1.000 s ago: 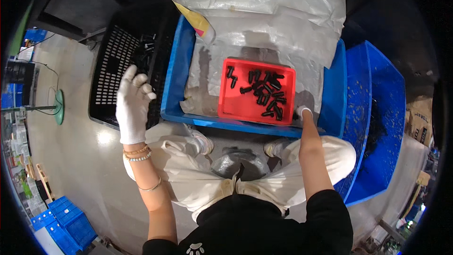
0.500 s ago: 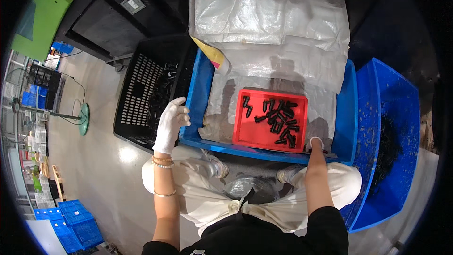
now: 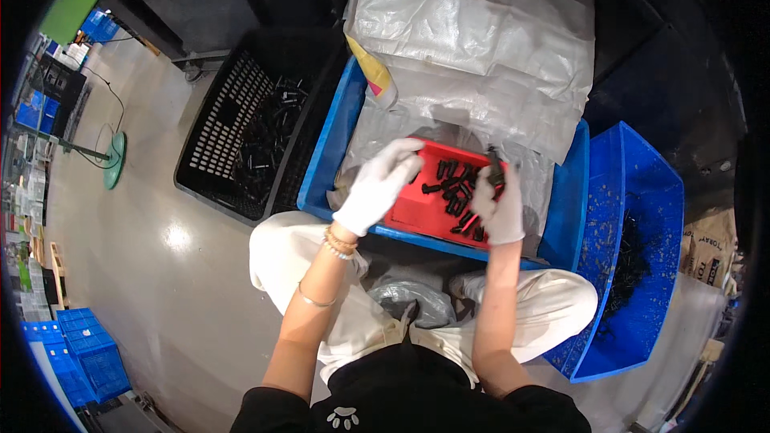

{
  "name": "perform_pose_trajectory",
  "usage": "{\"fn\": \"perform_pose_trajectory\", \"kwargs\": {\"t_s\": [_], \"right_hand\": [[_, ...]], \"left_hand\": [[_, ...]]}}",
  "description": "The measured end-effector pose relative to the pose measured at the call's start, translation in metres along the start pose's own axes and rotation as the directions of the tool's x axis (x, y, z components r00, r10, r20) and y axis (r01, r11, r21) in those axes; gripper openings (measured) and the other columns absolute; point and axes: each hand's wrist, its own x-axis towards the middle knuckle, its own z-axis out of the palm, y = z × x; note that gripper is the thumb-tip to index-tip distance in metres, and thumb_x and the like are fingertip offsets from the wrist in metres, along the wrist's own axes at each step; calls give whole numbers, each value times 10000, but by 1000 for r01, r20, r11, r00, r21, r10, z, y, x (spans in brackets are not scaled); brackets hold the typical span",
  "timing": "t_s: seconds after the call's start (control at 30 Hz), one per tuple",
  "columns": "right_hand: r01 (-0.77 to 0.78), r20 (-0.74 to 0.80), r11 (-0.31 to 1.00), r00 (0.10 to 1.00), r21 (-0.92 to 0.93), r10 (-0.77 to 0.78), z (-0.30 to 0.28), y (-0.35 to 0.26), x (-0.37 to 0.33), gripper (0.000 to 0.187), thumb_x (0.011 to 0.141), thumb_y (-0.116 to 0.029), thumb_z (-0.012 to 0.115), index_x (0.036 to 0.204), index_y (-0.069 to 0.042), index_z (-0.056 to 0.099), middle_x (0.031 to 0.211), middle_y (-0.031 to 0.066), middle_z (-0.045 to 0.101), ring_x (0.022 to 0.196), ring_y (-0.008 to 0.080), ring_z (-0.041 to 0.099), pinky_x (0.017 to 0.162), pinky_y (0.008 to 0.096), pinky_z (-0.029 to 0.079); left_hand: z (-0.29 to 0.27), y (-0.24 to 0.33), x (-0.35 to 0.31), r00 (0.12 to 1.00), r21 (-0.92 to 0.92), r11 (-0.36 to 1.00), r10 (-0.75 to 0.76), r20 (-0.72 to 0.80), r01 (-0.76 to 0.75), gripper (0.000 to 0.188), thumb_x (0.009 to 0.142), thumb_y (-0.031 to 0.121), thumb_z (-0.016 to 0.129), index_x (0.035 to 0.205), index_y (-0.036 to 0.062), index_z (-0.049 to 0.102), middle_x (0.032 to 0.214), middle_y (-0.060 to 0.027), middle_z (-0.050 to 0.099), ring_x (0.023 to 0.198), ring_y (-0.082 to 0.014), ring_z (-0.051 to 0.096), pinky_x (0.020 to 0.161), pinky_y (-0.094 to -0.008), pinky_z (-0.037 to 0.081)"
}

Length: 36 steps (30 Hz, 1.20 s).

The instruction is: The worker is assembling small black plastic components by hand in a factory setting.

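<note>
A red tray (image 3: 410, 207) with several small black parts (image 3: 457, 189) sits in a blue bin lined with grey sheeting. My left hand (image 3: 377, 186), in a white glove, hovers over the tray's left side. Its fingers are loosely bent and apart, and I see nothing in them; a dark part shows just beside the fingertips. Over the tray's right side, my gloved right hand (image 3: 499, 212) is closed on a black part (image 3: 496, 167), which sticks up past the fingers. Glove and fingers hide some of the parts below.
The blue bin (image 3: 327, 160) surrounds the tray, its grey sheet (image 3: 465, 24) rising at the back. To the left stands a black perforated crate (image 3: 228, 124) holding black parts. Another blue bin (image 3: 593, 297), with dark pieces inside, stands at the right. A plastic bag (image 3: 421, 303) lies between my feet.
My left hand has moved right, from beside the crate to over the tray. My right hand has risen from the bin's front right edge and now holds a black part. The view has turned slightly.
</note>
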Motion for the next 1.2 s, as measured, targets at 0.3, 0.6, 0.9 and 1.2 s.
{"fn": "perform_pose_trajectory", "kwargs": {"t_s": [0.3, 0.6, 0.9, 1.2], "right_hand": [[-399, 564, 875, 804, 273, 190, 71, 46, -52, 560, 926, -491, 357, 996, 38, 526, 520, -10, 376, 310, 35, 261, 292, 188, 218], [-171, 498, 981, 861, 88, 106, 83, 43, -60, 519, 924, -503, 354, 929, -16, 533, 540, 0, 402, 320, 48, 269, 296, 192, 189], [372, 196, 664, 925, -648, -327, 109, 24, -85, 298, 882, -315, 519, 928, -23, 560, 635, -11, 463, 519, 37, 361, 458, 206, 306], [322, 198, 644, 945, -695, -258, 118, 33, -42, 298, 851, -274, 540, 814, 22, 549, 594, 29, 478, 497, 105, 469, 456, 248, 362]], "left_hand": [[19, 19, 5, 955, -417, 896, -27, 294, 154, 211, 852, 210, 504, 974, 44, 550, 743, 52, 457, 575, -19, 336, 508, -177, 273], [30, 11, -5, 995, -289, 957, 19, 94, 9, 221, 853, 239, 487, 844, 29, 556, 669, -1, 484, 623, -74, 448, 566, -227, 368], [22, 19, -9, 938, -260, 946, 101, -333, -194, 229, 872, 238, 469, 798, 27, 517, 607, -106, 532, 542, -212, 522, 520, -294, 403], [5, 34, -14, 947, 56, 997, 63, -316, -47, 247, 849, 229, 519, 791, -11, 518, 618, -30, 466, 591, -77, 406, 540, -263, 376]]}}
